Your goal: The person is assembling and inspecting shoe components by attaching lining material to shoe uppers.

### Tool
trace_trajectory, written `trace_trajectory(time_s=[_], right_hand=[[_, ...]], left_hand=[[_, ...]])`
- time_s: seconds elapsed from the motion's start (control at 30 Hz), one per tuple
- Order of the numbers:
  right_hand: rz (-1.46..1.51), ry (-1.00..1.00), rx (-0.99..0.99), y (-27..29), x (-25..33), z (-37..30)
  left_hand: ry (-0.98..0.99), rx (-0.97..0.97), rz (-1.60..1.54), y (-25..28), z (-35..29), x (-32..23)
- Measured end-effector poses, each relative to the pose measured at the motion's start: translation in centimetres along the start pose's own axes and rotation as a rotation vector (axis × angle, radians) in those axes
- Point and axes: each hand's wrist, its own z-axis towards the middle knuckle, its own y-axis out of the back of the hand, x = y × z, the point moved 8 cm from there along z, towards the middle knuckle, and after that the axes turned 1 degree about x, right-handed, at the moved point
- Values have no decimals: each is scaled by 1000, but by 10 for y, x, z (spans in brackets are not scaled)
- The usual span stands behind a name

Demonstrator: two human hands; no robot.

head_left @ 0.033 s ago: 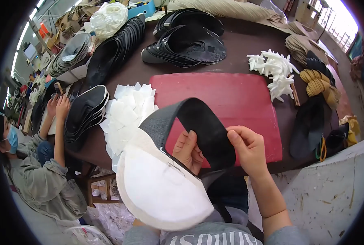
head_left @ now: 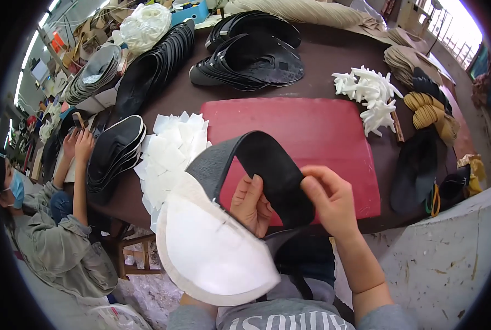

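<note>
While the left hand point(head_left: 250, 204) is holding the black band point(head_left: 278, 179), the right hand point(head_left: 331, 199) is gripping its edge. Both are forming near-closed pinches.

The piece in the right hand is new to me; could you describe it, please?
Find the red mat on the brown table, then the right hand over its near side. It grips the piece: a curved black band joined to a rounded white panel. Unlike the stacked black pieces beyond the mat, it is held alone.
</note>
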Motion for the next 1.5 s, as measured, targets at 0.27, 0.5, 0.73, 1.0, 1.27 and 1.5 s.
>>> trace_trajectory(time_s=[0.27, 0.5, 0.73, 1.0, 1.27, 1.5], right_hand=[[304, -205, 101, -10, -29, 9], [38, 37, 125, -12, -17, 12], [273, -97, 136, 4, -22, 34], [-880, 425, -561, 193, 32, 72], [-1269, 685, -285, 180, 26, 122], [-790, 225, -260, 235, 8, 143]], left_hand=[[-70, -177, 116, 3, -5, 5], [-18, -130, 75, 8, -3, -4], [70, -338, 200, 19, 18, -12], [-1249, -255, 1044, -65, 22, -156], [-688, 553, 2063, -75, -37, -51], [-847, 349, 2066, -118, -16, -77]])
